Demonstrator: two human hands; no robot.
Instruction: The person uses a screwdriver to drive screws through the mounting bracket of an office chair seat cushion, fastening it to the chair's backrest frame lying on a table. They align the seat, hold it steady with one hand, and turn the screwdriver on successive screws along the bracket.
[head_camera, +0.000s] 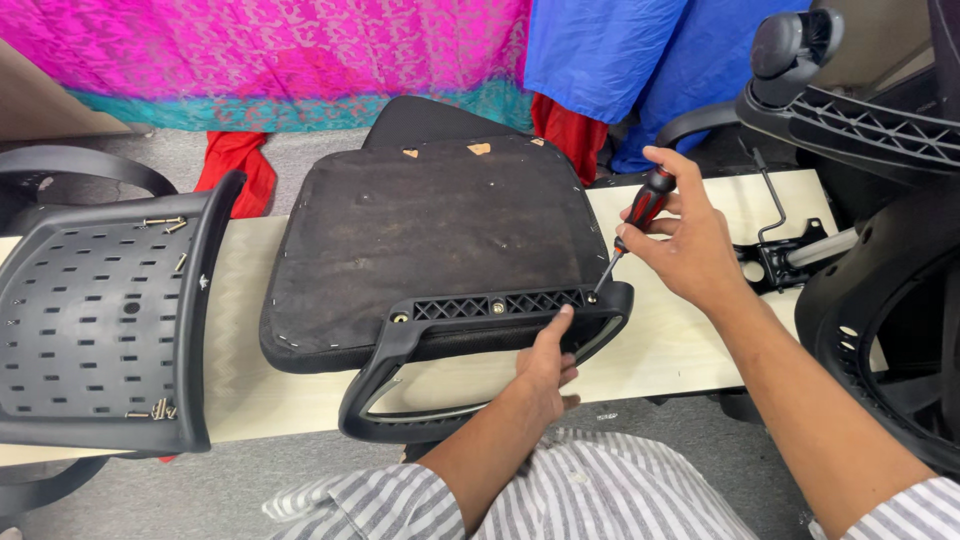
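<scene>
Screwdriver (640, 215) in right hand (690, 245), on armrest (480, 330)

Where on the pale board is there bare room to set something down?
Bare strips of the pale board lie between the perforated black panel and the upturned seat, and below the right hand beside the armrest. It is crowded around the lever mechanism and the left hand.

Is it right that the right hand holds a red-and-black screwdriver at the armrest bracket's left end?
Not quite. In the head view, the right hand holds the screwdriver at the armrest bracket right end, not left.
</scene>
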